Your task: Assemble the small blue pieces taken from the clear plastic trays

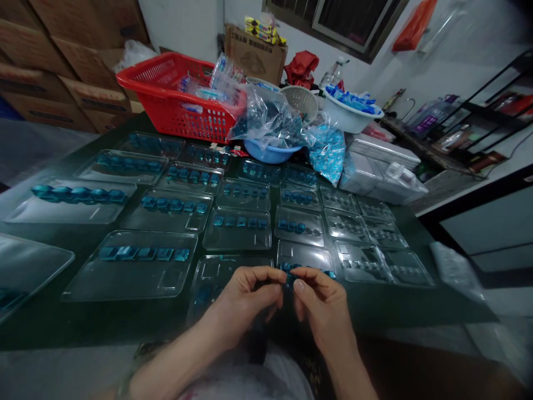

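Over the near edge of the table, my left hand (pixel 252 294) and my right hand (pixel 322 297) meet at their fingertips. Between them is a small, see-through blue plastic piece (pixel 290 279), pinched by thumb and forefinger of the right. My left fingers are curled and press against its other side; they partly cover it. Just beyond the hands lies a clear plastic tray (pixel 306 253) with a row of blue pieces (pixel 328 274). My left forearm overlaps another clear tray (pixel 241 264). To the left, a clear tray (pixel 120 283) carries a row of blue faceted pieces (pixel 145 254).
Several more clear trays cover the dark green table (pixel 383 311); those at right have colourless hollows (pixel 364 264). Behind stand a red basket (pixel 166 100), a blue basin (pixel 270 153) under plastic bags, a white bowl (pixel 353 119) and silvery packages (pixel 378 166). Cartons (pixel 83 72) are stacked left.
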`<state>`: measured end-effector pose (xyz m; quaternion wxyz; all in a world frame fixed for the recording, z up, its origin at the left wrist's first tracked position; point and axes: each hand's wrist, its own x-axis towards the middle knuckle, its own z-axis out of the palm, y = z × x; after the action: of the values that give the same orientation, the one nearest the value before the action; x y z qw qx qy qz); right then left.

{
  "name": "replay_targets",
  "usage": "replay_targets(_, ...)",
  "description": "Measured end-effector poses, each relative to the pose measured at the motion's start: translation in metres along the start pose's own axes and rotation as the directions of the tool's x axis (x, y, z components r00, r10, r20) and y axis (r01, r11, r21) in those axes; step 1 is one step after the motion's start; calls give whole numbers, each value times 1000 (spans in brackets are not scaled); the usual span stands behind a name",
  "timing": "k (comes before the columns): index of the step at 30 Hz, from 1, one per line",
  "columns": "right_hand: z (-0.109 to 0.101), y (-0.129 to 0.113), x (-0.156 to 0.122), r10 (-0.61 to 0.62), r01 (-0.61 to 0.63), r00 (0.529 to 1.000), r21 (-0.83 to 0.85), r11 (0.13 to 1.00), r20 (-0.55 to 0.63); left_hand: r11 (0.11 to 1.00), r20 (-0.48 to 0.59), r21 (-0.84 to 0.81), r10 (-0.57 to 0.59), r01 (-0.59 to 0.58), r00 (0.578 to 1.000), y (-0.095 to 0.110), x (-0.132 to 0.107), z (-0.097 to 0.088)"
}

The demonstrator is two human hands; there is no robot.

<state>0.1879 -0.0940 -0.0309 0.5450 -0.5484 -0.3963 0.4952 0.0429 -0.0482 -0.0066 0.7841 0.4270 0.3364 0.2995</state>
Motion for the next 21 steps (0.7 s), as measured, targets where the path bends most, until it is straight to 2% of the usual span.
replay_targets(5,2,-4,0,-50,50,999,-178,983,4,999,84,21,36,-38,996,-2,0,-1)
replay_targets(7,4,-7,-2,-129,130,991,-284,950,23,1000,94,-16,23,-22,995,-4,0,-4)
replay_targets(10,7,-13,-4,-287,294,954,-414,861,83,995,90,-94,-11,20,996,-7,1,-8)
replay_targets(12,9,-16,-6,-315,345,939,-427,836,142,986,81,-154,-57,69,995,-8,2,-11)
replay_targets(15,11,-18,-7,-244,293,952,-325,899,184,945,107,-290,-128,154,986,-9,2,-14)
replay_targets(18,14,-14,-5,-153,178,981,-235,956,121,889,173,-414,-134,196,976,-9,2,-17)
replay_targets(21,17,-8,0,-71,82,994,-136,987,86,880,192,-437,-111,186,975,-11,3,-20)
